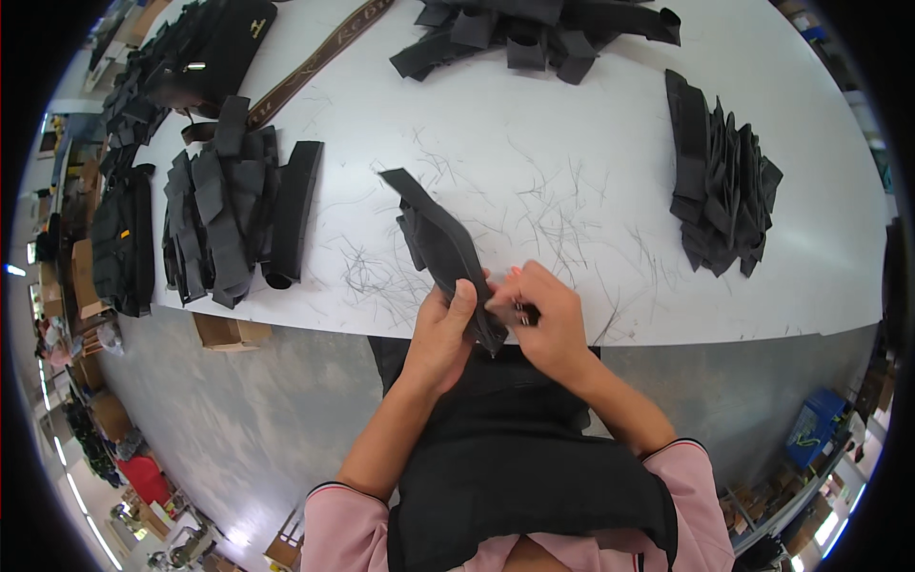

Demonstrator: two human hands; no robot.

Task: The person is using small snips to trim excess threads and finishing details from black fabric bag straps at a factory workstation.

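My left hand (441,334) is closed around the lower part of a black fabric strip (446,240), thumb on top. The strip looks folded or layered and slants up and to the left above the table's near edge. At its right side, my right hand (551,322) is closed on a small dark tool (526,314) that looks like thread snips. Blur and my fingers hide most of that tool, and a bit of orange-red shows at the fingertips. Whether its blades touch the strip I cannot tell.
Loose thread ends (553,214) are scattered over the white table (610,124). Black strips lie in a left pile (214,205), a right pile (720,181) and a far pile (534,33). A brown ribbon (319,62) and a black bag (214,52) lie at the far left.
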